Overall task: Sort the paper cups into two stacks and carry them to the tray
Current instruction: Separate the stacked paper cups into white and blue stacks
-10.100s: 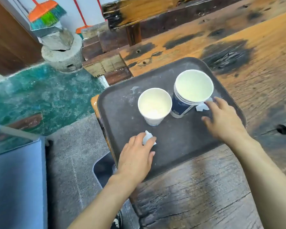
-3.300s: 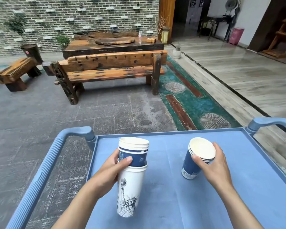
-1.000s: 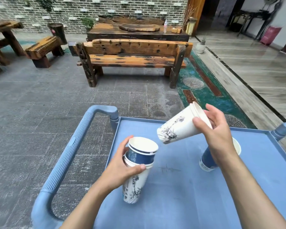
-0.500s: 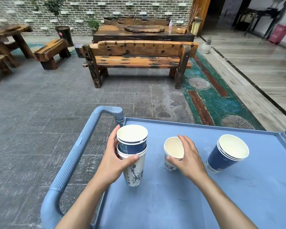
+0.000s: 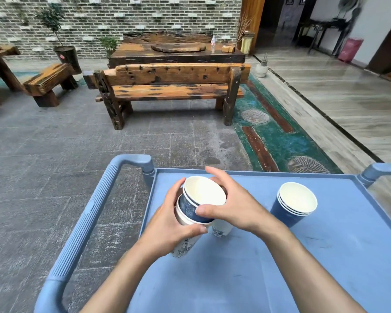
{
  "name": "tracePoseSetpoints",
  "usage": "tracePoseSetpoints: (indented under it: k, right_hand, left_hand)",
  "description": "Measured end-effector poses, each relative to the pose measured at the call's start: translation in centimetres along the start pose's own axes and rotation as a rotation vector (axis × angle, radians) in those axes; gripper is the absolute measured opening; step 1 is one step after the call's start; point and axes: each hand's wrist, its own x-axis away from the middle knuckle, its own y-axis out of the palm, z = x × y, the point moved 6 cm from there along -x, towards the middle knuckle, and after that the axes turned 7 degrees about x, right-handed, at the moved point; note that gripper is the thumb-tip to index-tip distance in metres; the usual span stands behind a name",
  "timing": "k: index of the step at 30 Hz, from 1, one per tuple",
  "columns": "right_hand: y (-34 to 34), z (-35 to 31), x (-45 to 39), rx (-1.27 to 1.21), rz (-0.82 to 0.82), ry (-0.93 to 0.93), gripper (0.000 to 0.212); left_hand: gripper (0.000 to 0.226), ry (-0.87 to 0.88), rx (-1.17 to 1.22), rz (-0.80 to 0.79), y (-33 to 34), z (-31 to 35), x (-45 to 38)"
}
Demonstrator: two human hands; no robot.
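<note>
My left hand (image 5: 167,227) grips a white printed cup (image 5: 183,246) that holds a nested blue cup (image 5: 193,210) with a wide cream inside. My right hand (image 5: 233,205) closes over that blue cup's rim and side, thumb in front and fingers behind. Both cups are tilted above the blue cart top (image 5: 246,279). A single white printed cup (image 5: 220,230) stands on the cart just under my right hand, mostly hidden by it. To the right stands a stack of blue cups (image 5: 290,205), untouched.
The cart has a ribbed blue handle (image 5: 86,224) on the left and another handle (image 5: 379,170) at the far right. Beyond it lie grey floor slabs, a wooden bench (image 5: 172,86), a small wooden stool (image 5: 48,82) and a green floor strip.
My right hand has let go of the single white cup on the cart and moved left onto the blue cup in the stack that my left hand holds. That stack now tilts.
</note>
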Motion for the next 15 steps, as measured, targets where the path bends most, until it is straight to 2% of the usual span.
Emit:
tracePoseSetpoints:
  k: [4,7,10,13,15]
  right_hand:
    - [-4.2,-0.6,0.4,-0.198,0.205,-0.045,0.095]
    - [-12.5,1.4,3.4,-0.335,0.54,-0.055,0.088]
    - [-18.1,3.1,6.3,-0.323,0.777,-0.047,0.084]
    - [-20.8,4.8,8.5,-0.217,0.929,0.017,0.076]
    - [-22.0,6.0,10.1,-0.12,1.005,0.079,0.076]
  left_hand:
    - [0.107,-0.01,0.0,0.039,-0.6,-0.6,-0.2]
    - [0.1,-0.027,0.045,0.102,-0.1,-0.6,-0.8]
    - [0.095,-0.012,0.151,0.232,-2.2,-0.7,-0.9]
    - [0.094,0.074,0.21,0.354,-4.1,0.5,-1.6]
    - [0.088,0.137,0.246,0.382,-4.1,2.2,-2.8]
